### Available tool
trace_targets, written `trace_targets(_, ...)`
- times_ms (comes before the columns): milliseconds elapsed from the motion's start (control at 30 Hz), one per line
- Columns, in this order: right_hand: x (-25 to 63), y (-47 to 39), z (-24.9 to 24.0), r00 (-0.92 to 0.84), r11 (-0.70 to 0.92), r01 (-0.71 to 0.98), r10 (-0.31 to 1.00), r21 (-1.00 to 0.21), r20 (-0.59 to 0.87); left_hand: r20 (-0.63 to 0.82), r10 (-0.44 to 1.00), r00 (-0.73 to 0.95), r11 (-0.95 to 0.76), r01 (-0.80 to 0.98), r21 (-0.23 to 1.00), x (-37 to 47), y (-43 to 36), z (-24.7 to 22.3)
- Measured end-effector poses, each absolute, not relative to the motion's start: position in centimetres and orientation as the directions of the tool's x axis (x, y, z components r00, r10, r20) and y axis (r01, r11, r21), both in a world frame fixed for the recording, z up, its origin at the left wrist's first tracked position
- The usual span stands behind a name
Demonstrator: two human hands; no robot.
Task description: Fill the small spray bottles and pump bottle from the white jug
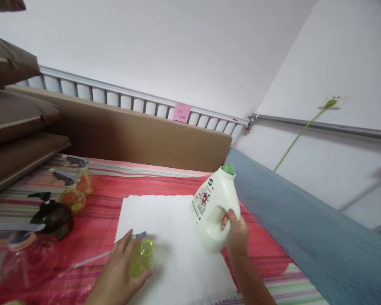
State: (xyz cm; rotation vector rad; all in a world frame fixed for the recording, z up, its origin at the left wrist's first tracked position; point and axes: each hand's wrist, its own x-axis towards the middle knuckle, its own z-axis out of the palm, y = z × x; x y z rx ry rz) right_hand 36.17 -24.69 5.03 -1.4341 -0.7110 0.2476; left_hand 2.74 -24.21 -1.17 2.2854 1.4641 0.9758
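"What's on the far side?"
"A pink sticky note on the white radiator, with brown cardboard in front."
"And on the right?"
"A green plug in a wall socket."

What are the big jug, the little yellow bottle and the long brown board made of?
The jug looks like smooth, opaque plastic, with its handle moulded into the body. The yellow bottle seems to be clear tinted plastic, though maybe glass: light comes through its walls. The brown board is probably cardboard, going by its plain, dull surface.
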Motion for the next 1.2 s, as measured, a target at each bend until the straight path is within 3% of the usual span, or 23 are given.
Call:
trace_targets(267,34.1,-21.8,3.4,0.736,0.064,0.330,0.607,-0.942,0.299,0.334,0.908,0.253,-0.411,0.691,0.594,2.7,-25.0,-0.6)
trace_targets(500,35.0,-23.0,3.6,0.679,-0.056,0.330,0.707,-0.942,0.196,0.270,0.924,0.271,-0.382,0.628,0.678,2.9,-25.6,1.2)
trace_targets(833,33.8,-28.3,5.4,0.696,0.018,0.351,0.664,-0.936,0.274,0.238,0.926,0.292,-0.367,0.550,0.750,2.4,-25.9,1.8)
trace_targets(1000,28.5,-27.5,4.1,0.326,-0.087,0.240,0.945,-0.967,-0.004,0.228,0.913,0.338,-0.385,0.533,0.753,2.5,-25.9,2.2)
trace_targets(1200,22.4,-23.1,1.6,0.025,-0.180,0.125,0.984,-0.976,-0.178,0.268,0.868,0.419,-0.451,0.439,0.777,1.9,-26.3,2.1)
